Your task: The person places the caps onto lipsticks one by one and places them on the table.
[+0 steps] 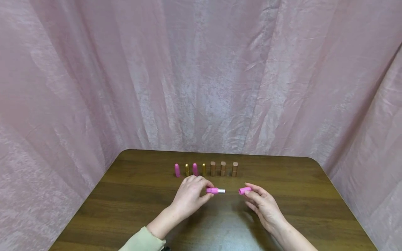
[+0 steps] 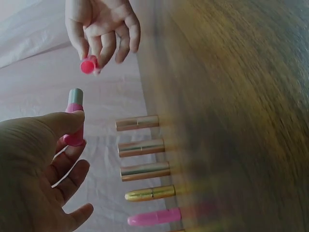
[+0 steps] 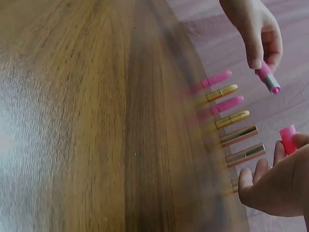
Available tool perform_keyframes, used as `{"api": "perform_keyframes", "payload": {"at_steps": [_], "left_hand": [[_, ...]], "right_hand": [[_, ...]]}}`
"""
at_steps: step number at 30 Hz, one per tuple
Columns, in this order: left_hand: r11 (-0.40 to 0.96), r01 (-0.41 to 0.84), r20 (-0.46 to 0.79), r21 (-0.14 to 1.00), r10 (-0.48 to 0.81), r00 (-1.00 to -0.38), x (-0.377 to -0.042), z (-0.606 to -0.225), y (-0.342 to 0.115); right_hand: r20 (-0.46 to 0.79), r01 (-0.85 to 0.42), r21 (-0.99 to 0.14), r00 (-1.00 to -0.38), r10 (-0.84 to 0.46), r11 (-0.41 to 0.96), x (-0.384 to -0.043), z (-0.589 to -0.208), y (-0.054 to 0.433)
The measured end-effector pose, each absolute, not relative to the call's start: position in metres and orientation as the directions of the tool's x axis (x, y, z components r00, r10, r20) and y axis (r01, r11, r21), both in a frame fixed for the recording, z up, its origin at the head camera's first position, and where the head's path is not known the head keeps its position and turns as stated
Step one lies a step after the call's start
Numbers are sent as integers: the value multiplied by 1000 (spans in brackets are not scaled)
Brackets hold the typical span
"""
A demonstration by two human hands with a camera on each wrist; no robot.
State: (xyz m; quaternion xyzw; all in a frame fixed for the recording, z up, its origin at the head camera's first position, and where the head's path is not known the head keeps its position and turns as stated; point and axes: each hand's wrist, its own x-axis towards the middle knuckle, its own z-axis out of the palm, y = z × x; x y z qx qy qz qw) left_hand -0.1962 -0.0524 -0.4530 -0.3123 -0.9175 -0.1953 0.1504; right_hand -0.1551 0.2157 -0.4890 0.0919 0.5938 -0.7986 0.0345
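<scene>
My left hand (image 1: 190, 196) pinches the pink base of a lipstick (image 1: 213, 190) between thumb and fingers, its silver inner tube pointing right. In the right wrist view a bit of pink shows at the mouth of that lipstick (image 3: 269, 82). Across a small gap, my right hand (image 1: 263, 206) pinches a pink lipstick cap (image 1: 244, 190), its open end turned toward the silver tube. Cap and base are apart, both held above the table. In the left wrist view the cap's round opening (image 2: 88, 65) faces the camera.
Behind the hands a row of upright lipsticks stands on the wooden table (image 1: 132, 195): pink ones (image 1: 177, 170), gold ones (image 1: 203, 169) and several square rose-gold ones (image 1: 223, 168). Pink curtains (image 1: 207, 76) hang behind the table's far edge and at both sides.
</scene>
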Motion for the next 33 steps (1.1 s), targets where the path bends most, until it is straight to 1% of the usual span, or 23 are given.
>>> {"api": "perform_keyframes", "payload": {"at_steps": [12,21,33], "left_hand": [[729,625,365,278,522,-771,-197,-457,-42],[724,634,373,271,529,-763,-198,-459,-40],[713,652,362,256,555,-749,-199,-458,-38]], "right_hand": [[-205,181,-953,-976,77,-242,-160,-493,197],[-180,157,-959,-981,76,-236,-158,-492,191],[-171,155,-963,-984,53,-220,-156,-495,186]]}}
